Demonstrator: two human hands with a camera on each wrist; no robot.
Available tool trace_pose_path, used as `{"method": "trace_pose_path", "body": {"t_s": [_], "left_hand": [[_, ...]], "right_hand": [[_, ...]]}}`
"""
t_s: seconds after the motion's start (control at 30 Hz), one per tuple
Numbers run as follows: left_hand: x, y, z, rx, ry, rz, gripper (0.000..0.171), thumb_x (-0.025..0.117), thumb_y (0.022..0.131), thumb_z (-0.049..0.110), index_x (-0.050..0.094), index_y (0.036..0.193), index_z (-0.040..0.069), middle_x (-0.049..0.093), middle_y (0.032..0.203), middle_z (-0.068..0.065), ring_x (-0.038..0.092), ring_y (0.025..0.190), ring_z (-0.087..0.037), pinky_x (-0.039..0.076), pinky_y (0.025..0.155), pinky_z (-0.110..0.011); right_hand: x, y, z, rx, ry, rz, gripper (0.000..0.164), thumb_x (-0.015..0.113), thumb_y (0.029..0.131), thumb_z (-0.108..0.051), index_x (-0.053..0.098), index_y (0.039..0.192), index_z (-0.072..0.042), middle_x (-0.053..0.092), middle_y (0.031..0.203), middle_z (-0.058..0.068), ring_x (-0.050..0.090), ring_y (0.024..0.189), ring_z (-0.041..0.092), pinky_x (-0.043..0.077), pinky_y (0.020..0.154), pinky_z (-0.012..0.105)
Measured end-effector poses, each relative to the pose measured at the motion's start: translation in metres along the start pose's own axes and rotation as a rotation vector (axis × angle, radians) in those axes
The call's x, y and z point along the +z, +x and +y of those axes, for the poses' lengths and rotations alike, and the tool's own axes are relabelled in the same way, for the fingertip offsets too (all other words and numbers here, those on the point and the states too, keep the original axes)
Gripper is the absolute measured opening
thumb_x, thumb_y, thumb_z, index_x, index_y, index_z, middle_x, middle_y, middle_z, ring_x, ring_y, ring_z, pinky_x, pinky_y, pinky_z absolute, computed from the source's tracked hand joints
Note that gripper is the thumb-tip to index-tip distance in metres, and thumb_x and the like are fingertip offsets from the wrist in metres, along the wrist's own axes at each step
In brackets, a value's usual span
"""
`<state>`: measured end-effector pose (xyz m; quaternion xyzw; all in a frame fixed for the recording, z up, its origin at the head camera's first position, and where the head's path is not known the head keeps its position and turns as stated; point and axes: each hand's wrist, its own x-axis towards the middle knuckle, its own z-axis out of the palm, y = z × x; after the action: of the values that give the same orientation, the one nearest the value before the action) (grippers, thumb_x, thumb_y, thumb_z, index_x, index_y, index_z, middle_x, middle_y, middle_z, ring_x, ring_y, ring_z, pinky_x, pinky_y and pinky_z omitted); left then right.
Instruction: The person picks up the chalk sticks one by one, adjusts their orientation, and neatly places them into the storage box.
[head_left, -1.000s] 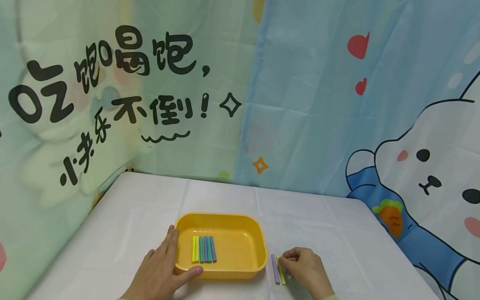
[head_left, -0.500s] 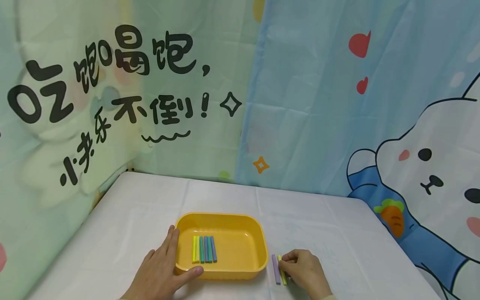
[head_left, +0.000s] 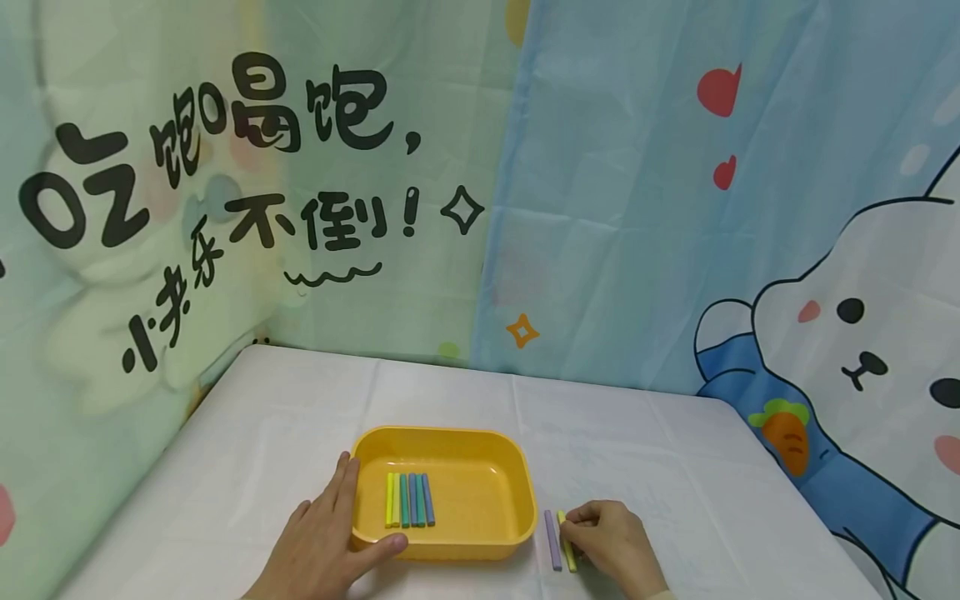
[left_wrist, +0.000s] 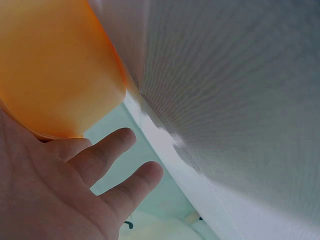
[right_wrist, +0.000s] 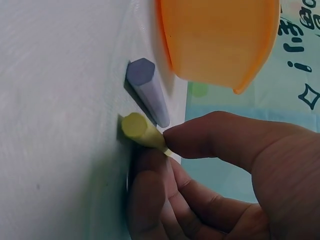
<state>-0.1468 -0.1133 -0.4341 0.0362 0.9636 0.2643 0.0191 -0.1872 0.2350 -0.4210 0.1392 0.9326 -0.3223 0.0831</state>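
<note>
My right hand [head_left: 613,542] pinches a yellow chalk stick [head_left: 571,557] between thumb and fingers, to the right of the yellow tray [head_left: 480,500]. In the right wrist view, the near end of this chalk points toward the camera, close over the cloth. Beside it on the left lies a purple chalk stick [head_left: 552,542], apart from the fingers. My left hand [head_left: 315,533] rests against the tray's left side with its fingers straight and its thumb along the front rim. Inside the tray, several chalk sticks [head_left: 408,500] in yellow, green and blue lie side by side, left of its middle.
A white cloth [head_left: 637,450] covers the table under everything. Behind it hangs a printed curtain [head_left: 600,208] with lettering and a cartoon bear. The table's left edge runs along the curtain.
The yellow chalk stick has shifted slightly to the right with my right hand, widening the gap to the purple one a little. My left hand keeps its place on the tray.
</note>
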Motion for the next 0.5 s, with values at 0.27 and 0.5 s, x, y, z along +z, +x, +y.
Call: {"method": "trace_pose_path", "body": {"t_s": [0.27, 0.5], "left_hand": [[0.0001, 0.0002, 0.0, 0.002, -0.003, -0.001, 0.131, 0.045, 0.075, 0.094, 0.011, 0.162, 0.002, 0.016, 0.167, -0.017, 0.043, 0.139, -0.038, 0.037, 0.107, -0.059], [-0.0002, -0.0003, -0.0002, 0.006, -0.007, -0.001, 0.13, 0.046, 0.076, 0.093, 0.01, 0.162, 0.002, 0.016, 0.167, -0.017, 0.043, 0.139, -0.037, 0.037, 0.107, -0.059]], "right_hand": [[-0.0038, 0.0034, 0.0038, 0.011, 0.069, -0.006, 0.027, 0.076, 0.085, -0.024, 0.074, 0.099, -0.001, 0.068, 0.081, 0.002, 0.06, 0.071, 0.016, 0.053, 0.065, 0.031], [-0.0085, 0.0044, 0.0007, 0.037, 0.151, 0.003, 0.031, 0.075, 0.086, -0.022, 0.073, 0.105, 0.003, 0.069, 0.089, 0.006, 0.061, 0.073, 0.017, 0.057, 0.067, 0.031]]}}
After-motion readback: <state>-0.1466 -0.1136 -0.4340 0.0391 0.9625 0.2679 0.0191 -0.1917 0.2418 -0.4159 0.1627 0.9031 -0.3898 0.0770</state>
